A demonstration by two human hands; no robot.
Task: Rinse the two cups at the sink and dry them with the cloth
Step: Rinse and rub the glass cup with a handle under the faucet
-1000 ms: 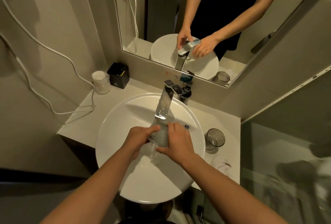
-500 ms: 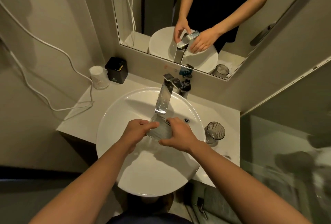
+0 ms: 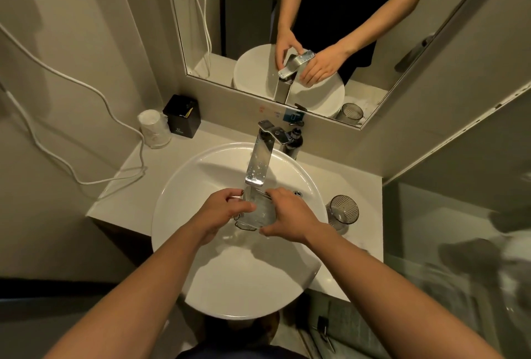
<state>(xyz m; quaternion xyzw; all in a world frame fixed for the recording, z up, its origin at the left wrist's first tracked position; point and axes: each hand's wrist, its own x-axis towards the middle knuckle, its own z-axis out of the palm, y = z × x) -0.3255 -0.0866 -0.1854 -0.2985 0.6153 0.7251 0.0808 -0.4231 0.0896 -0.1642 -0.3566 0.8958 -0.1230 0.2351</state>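
A clear glass cup (image 3: 260, 212) lies tilted between both hands, just under the spout of the chrome tap (image 3: 258, 164) over the round white sink (image 3: 184, 198). My left hand (image 3: 222, 209) grips its left side and my right hand (image 3: 290, 219) its right side. A second ribbed, smoky glass cup (image 3: 343, 209) stands upright on the counter (image 3: 138, 183) to the right of the sink. Near it lies something pale that may be the cloth (image 3: 353, 241), too blurred to tell.
A wrapped paper cup (image 3: 153, 129) and a black box (image 3: 182, 116) stand at the counter's back left, with a white cable (image 3: 86, 88) trailing onto it. A dark soap bottle (image 3: 296, 140) sits behind the tap. The mirror (image 3: 316, 28) is above, a glass partition (image 3: 459, 243) at right.
The cup has risen closer to the spout and tipped more on its side. Both hands have shifted slightly with it and keep hold.
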